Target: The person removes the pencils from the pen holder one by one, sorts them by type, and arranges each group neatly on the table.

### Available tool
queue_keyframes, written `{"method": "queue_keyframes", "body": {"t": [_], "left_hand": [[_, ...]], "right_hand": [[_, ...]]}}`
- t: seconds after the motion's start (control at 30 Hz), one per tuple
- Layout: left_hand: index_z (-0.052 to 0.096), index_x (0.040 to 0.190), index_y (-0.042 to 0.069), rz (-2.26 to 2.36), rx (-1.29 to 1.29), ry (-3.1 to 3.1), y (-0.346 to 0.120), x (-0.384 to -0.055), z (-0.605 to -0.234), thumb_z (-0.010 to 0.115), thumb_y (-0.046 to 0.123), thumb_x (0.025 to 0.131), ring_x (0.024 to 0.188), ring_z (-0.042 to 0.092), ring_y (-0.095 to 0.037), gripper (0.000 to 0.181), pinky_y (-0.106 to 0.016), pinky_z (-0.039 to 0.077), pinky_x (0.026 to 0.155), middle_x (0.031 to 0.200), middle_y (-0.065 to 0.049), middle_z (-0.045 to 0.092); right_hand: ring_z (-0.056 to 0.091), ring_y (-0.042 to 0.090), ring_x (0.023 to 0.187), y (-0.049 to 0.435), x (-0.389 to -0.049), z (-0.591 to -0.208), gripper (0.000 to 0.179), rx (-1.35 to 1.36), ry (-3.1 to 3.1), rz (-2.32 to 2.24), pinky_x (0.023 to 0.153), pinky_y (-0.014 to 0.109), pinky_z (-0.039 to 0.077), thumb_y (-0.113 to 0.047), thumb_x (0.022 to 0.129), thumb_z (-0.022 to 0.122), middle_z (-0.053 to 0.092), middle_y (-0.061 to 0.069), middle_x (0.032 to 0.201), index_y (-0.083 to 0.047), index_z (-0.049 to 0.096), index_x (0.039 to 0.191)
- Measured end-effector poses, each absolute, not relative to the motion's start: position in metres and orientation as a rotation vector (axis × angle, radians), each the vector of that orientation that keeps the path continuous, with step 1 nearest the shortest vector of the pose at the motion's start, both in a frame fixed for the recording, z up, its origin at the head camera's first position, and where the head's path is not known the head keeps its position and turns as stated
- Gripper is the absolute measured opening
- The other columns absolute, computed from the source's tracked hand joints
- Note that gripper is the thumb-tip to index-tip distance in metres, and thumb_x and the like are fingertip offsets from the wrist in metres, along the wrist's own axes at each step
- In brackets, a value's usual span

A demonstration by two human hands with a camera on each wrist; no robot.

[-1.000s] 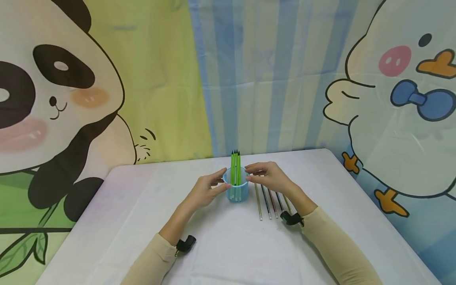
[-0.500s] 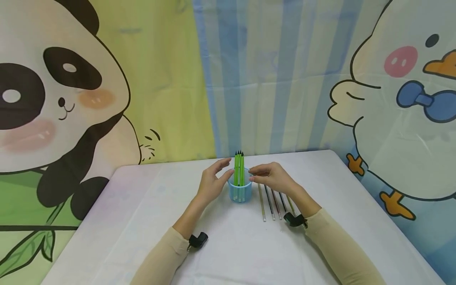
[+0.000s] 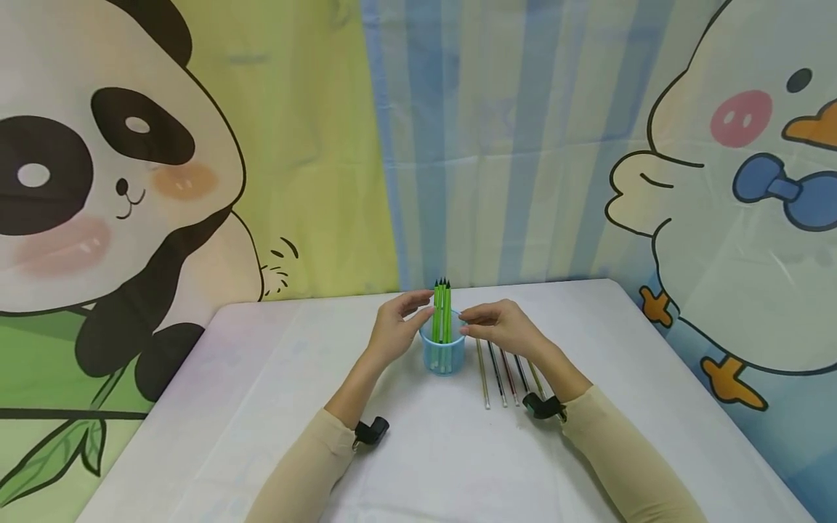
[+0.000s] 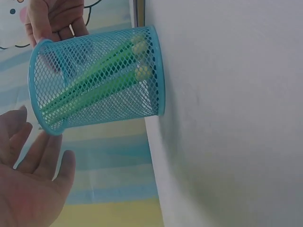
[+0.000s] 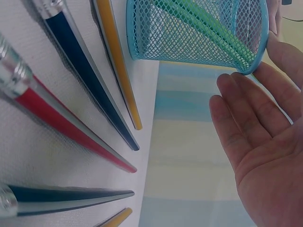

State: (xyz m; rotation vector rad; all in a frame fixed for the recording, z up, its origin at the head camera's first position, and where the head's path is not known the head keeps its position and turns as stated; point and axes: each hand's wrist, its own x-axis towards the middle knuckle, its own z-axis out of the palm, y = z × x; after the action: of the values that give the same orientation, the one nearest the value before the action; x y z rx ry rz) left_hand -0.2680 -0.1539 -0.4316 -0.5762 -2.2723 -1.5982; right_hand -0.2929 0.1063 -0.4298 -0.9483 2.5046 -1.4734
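Your bench [image 3: 451, 465] is white; your left hand [image 3: 394, 325] and right hand [image 3: 500, 323], fingers apart and uncurled, flank the rim of the blue mesh cup [image 3: 445, 359] standing upright there, contact uncertain; it contains green pencils [image 3: 447, 316], count unclear; loose pencils [image 3: 497, 374] lie to its right, partly hidden by your right hand.

Glossy blue mesh cup [image 4: 106, 111], apparently painted metal. Toward the far edge of the bench [image 3: 458, 465], surfaced in matt white cloth [image 3: 248, 407], smooth glossy pencils [image 5: 71, 128] with shiny, crimped metal bands [image 5: 14, 66].
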Motion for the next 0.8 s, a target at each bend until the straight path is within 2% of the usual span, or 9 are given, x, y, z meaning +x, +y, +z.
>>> {"method": "queue_keyframes", "body": {"t": [0.1,0.33,0.57,0.67,0.8], "left_hand": [[0.070,0.131,0.005,-1.653,-0.570,-2.261,-0.149,-0.270,-0.431,0.071,0.017,0.101,0.128,0.065,-0.038,0.033,-0.056,0.048,0.113,0.133,-0.012,0.071],[0.071,0.128,0.007,-1.733,-0.559,-2.258,-0.141,-0.274,-0.438,0.072,0.016,0.100,0.129,0.066,-0.030,0.029,-0.058,0.046,0.114,0.132,-0.011,0.071],[0.073,0.127,0.011,-1.769,-0.529,-2.285,-0.139,-0.272,-0.439,0.072,0.016,0.100,0.125,0.068,-0.026,0.028,-0.047,0.052,0.110,0.128,-0.008,0.074],[0.074,0.127,0.010,-1.765,-0.517,-2.286,-0.139,-0.271,-0.438,0.072,0.015,0.100,0.125,0.068,-0.026,0.028,-0.048,0.052,0.111,0.129,-0.008,0.074],[0.074,0.125,0.009,-1.727,-0.497,-2.276,-0.140,-0.272,-0.438,0.074,0.012,0.098,0.125,0.068,-0.027,0.027,-0.056,0.050,0.111,0.128,-0.008,0.075]], "right_hand": [[0.074,0.025,0.109,0.107,-0.293,-0.430,0.035,-0.945,2.497,-1.482,0.093,0.044,0.062,-0.030,0.096,0.078,0.073,0.015,0.129,-0.010,0.077,0.124],[0.074,0.026,0.111,0.106,-0.292,-0.430,0.039,-0.948,2.506,-1.472,0.094,0.045,0.061,-0.030,0.096,0.078,0.073,0.014,0.130,-0.006,0.075,0.127],[0.075,0.027,0.108,0.108,-0.291,-0.431,0.044,-0.950,2.493,-1.478,0.093,0.047,0.062,-0.031,0.097,0.077,0.073,0.019,0.127,-0.003,0.072,0.131],[0.075,0.027,0.107,0.108,-0.291,-0.432,0.046,-0.953,2.494,-1.479,0.092,0.047,0.062,-0.031,0.096,0.077,0.074,0.019,0.126,-0.002,0.071,0.132],[0.075,0.026,0.107,0.108,-0.291,-0.431,0.045,-0.957,2.490,-1.482,0.092,0.047,0.062,-0.032,0.096,0.077,0.073,0.020,0.126,-0.003,0.072,0.131]]}}
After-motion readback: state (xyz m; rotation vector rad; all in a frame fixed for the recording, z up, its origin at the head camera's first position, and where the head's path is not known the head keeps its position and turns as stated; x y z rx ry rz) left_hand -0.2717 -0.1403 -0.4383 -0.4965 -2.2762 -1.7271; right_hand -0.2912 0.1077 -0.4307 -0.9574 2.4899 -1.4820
